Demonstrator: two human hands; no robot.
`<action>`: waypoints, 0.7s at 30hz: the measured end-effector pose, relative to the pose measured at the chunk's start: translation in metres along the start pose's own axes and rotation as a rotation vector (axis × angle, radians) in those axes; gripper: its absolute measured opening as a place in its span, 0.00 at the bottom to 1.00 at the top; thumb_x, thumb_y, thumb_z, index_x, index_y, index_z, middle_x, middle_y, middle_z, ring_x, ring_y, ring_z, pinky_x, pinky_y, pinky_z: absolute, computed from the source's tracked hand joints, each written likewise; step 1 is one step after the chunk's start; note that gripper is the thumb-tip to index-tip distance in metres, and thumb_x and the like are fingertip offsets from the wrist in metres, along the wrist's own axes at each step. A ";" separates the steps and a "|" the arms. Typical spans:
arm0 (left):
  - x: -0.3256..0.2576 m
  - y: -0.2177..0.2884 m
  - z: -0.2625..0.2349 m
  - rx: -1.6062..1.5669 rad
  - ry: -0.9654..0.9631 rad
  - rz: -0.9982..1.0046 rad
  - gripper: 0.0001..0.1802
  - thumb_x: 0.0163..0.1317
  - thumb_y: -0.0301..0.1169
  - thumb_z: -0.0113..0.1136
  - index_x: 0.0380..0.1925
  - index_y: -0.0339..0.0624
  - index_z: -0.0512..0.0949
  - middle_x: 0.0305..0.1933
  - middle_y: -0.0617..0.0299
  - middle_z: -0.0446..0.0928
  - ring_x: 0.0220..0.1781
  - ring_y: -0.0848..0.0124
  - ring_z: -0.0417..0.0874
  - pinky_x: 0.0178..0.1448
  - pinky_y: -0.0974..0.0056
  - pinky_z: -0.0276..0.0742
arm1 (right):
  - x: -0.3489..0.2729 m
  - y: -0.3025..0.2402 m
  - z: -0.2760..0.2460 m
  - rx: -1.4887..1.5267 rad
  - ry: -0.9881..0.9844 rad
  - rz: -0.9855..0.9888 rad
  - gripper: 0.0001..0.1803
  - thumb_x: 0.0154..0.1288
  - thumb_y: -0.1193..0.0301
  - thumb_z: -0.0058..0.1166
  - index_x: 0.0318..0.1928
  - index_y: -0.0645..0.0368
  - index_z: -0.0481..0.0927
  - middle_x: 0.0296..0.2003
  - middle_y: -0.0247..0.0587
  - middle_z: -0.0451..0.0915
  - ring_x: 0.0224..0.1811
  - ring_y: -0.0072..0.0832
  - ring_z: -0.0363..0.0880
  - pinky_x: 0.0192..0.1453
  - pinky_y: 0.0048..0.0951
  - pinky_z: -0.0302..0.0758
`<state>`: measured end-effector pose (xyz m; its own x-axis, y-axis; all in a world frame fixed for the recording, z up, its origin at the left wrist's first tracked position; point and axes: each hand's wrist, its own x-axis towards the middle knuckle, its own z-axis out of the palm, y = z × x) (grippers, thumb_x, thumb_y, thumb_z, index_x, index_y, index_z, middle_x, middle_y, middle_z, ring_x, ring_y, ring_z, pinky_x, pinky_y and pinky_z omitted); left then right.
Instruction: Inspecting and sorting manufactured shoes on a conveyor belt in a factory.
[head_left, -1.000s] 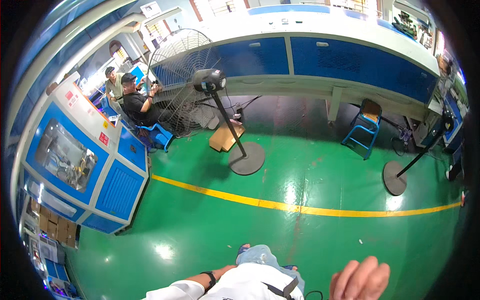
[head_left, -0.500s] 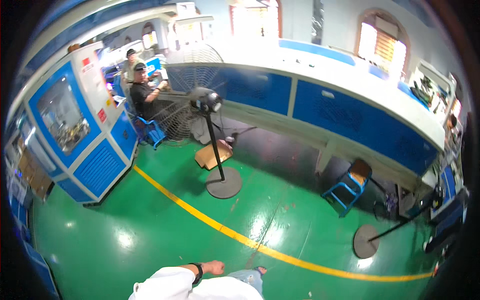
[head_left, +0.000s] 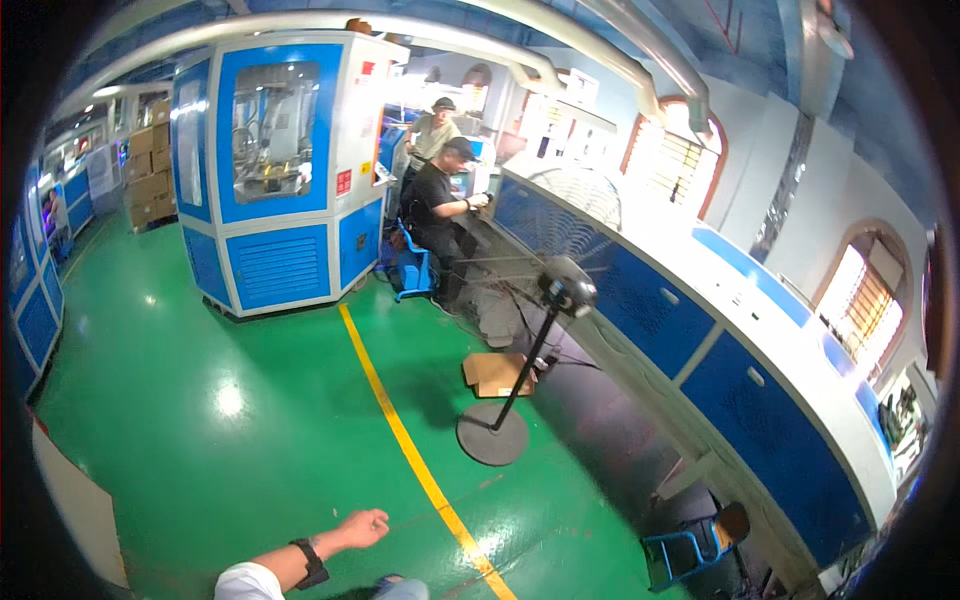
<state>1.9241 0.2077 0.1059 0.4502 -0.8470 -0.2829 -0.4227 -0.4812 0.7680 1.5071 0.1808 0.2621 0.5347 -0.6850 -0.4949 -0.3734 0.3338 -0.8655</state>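
My left hand (head_left: 362,528) reaches in from the lower edge over the green floor, with a dark watch (head_left: 309,562) on its wrist and a white sleeve (head_left: 250,582) behind. Its fingers are loosely curled inward, and I see nothing held in them. It touches nothing and is left of the yellow floor line (head_left: 408,440). Below it a bit of my light-blue trouser leg (head_left: 402,588) shows. My right hand is out of view.
Ahead stands a pedestal fan (head_left: 493,434), with a flattened cardboard piece (head_left: 495,373) beside its base. A blue-and-white machine cabinet (head_left: 280,270) is beyond, near a seated person (head_left: 440,205) and a standing one. A long blue-white bench (head_left: 770,430) and blue stool (head_left: 690,552) line the right.
My view has swung left, so the fan, bench and stool sit further right. Stacked boxes and the aisle at left have come into sight. My left arm reaches further into the picture.
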 end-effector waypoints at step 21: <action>0.304 -0.201 -0.367 -0.160 0.047 -0.173 0.22 0.68 0.39 0.52 0.57 0.37 0.72 0.59 0.46 0.75 0.58 0.52 0.77 0.59 0.57 0.73 | 0.618 -0.296 0.384 -0.171 -0.452 -0.124 0.11 0.69 0.64 0.52 0.43 0.59 0.78 0.31 0.36 0.80 0.34 0.24 0.76 0.41 0.30 0.75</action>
<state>2.4348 0.1299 0.0762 0.5430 -0.7416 -0.3939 -0.2080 -0.5732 0.7925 2.2391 -0.0920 0.1827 0.8439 -0.3509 -0.4058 -0.3851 0.1303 -0.9136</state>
